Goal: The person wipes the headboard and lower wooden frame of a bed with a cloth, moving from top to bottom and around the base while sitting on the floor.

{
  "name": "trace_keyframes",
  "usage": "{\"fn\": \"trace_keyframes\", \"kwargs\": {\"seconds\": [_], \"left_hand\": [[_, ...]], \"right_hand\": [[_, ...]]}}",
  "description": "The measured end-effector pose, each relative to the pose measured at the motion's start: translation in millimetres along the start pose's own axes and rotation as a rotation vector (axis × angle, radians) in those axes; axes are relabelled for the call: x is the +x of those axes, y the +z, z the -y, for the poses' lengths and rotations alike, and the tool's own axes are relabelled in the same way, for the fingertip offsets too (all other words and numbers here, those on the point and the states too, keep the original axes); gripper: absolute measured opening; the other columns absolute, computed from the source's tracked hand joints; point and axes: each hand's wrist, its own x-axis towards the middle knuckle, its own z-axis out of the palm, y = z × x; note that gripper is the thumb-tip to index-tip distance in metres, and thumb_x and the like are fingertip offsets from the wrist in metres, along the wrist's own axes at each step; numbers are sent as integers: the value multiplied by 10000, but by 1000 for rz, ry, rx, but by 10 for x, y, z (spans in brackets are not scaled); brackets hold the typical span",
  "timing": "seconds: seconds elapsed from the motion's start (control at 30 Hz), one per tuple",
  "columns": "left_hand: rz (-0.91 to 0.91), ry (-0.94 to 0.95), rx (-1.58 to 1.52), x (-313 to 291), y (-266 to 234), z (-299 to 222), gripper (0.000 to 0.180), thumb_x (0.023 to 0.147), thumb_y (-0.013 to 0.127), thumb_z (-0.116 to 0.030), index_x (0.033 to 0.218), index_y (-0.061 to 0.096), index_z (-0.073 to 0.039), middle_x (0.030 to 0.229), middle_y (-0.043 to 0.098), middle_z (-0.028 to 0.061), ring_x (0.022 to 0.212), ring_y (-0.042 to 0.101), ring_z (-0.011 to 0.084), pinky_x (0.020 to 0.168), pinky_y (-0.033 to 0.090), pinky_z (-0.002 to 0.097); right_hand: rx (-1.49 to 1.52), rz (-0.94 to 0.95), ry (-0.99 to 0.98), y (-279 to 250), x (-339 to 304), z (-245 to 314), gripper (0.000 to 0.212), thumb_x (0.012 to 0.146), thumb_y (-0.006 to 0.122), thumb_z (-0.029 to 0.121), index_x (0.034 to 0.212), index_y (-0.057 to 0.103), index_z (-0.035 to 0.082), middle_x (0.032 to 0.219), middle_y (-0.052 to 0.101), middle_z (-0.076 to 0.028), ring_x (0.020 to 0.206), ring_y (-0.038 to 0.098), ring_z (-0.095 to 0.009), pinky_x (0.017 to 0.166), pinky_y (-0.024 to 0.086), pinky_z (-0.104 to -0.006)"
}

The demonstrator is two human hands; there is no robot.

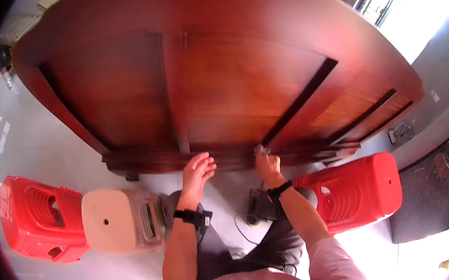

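A large reddish-brown wooden panelled piece (229,85), glossy and with dark grooves between its panels, fills the view before me. My left hand (199,171) is open at its near lower edge, fingers spread and nothing in them; blur hides whether it touches the wood. Further right along the same edge, my right hand (268,166) is closed with the thumb side up. Something small and dark pokes out at its fingertips, too blurred to name. Both wrists wear black bands.
To my left stand a red plastic stool (36,220) and a beige stool (114,222). Another red stool (359,194) is by my right arm. A thin cable (239,231) loops between my legs. A dark patterned mat (443,188) lies at far right, below a bright window.
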Motion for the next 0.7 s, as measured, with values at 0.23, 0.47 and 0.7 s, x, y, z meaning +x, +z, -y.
{"fn": "trace_keyframes", "kwargs": {"seconds": [0.23,0.47,0.7], "left_hand": [[-1,1,-49,37,40,74,279,912,570,-144,1185,550,-89,1049,639,68,911,631,185,785,506,331],[8,85,171,48,6,130,358,884,638,-205,1203,557,-65,1078,636,86,946,621,164,793,500,288],[352,82,363,-123,412,496,400,913,631,-248,1234,547,-23,1125,609,37,1022,556,115,891,449,269]], "right_hand": [[354,184,251,-151,-23,142,650,841,492,223,1383,212,-1,938,646,-284,841,649,-426,734,506,-533],[801,223,146,-786,-172,315,368,806,631,256,1038,543,-16,890,662,-209,815,651,-367,724,497,-459],[1176,180,-49,-1052,-390,285,387,836,664,261,1099,568,-6,919,642,-133,881,600,-202,783,463,-337]]}}
